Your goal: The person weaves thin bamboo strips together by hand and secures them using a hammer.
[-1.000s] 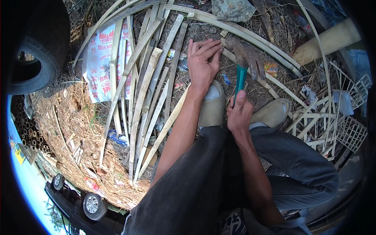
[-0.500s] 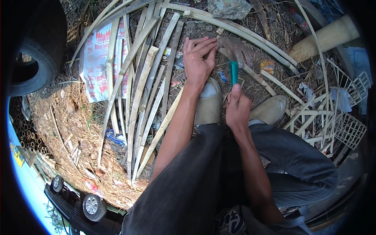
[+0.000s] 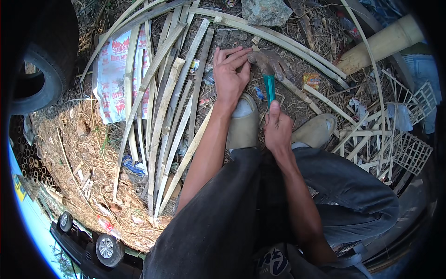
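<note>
In my right hand [image 3: 280, 128] is a claw hammer [image 3: 269, 86], gripped by its green handle, thumb along the top. Its brown, worn head lies low over a bamboo strip [image 3: 304, 96] on the ground. Just left of the hammer's face is my left hand [image 3: 231, 76], thumb and forefinger pinched together and the other fingers stretched over them. Whatever sits in that pinch is too small or hidden to make out. My left shoe [image 3: 243, 125] stands right below the left hand.
Several long bamboo strips [image 3: 162, 114] lie left of my hands, partly over a printed white sack [image 3: 113, 79]. A grey rock [image 3: 266, 11] and curved strips lie beyond. On the right are a thick bamboo pole [image 3: 381, 44] and a lattice [image 3: 413, 153]. A tyre [image 3: 39, 83] stands far left.
The hammer head has blurred less and now shows clearly beside my left fingers. The whole view has shifted slightly; both hands keep about the same places and grips.
</note>
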Demonstrator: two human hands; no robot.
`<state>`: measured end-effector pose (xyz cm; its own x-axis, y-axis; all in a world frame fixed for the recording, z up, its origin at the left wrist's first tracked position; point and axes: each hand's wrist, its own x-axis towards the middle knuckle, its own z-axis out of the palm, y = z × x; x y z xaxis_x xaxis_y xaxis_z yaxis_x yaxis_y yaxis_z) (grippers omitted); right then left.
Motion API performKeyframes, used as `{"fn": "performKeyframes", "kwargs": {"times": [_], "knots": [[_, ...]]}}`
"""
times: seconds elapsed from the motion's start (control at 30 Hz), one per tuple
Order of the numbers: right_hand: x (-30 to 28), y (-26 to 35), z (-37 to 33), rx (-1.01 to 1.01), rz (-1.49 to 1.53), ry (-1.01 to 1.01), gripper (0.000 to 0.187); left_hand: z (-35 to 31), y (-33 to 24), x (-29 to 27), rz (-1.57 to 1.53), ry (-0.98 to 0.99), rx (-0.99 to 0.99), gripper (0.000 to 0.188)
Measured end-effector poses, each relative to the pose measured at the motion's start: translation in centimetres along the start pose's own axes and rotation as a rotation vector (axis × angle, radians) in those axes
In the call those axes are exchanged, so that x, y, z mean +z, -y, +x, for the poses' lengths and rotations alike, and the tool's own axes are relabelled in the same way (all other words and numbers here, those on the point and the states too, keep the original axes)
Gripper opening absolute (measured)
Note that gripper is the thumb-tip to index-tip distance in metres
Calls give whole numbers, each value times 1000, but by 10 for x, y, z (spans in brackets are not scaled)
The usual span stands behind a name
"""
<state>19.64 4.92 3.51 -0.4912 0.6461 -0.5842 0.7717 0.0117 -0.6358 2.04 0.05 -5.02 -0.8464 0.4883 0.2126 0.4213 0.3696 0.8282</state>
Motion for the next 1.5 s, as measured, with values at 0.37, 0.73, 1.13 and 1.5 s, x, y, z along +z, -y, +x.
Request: {"fn": "performKeyframes", "kwargs": {"times": [0.37,0.73,1.13,1.5], "knots": [[-2,5,-5,-150,231,-136,74,5,-7,6,-46,1,-28,15],[-1,-1,-12,-69,19,-72,55,2,-12,-7,35,49,-32,16],[11,-20,-16,154,325,-61,63,6,-15,0,93,79,32,15],[8,-11,-6,9,230,-27,66,3,-1,-3,-101,44,-85,15]]}}
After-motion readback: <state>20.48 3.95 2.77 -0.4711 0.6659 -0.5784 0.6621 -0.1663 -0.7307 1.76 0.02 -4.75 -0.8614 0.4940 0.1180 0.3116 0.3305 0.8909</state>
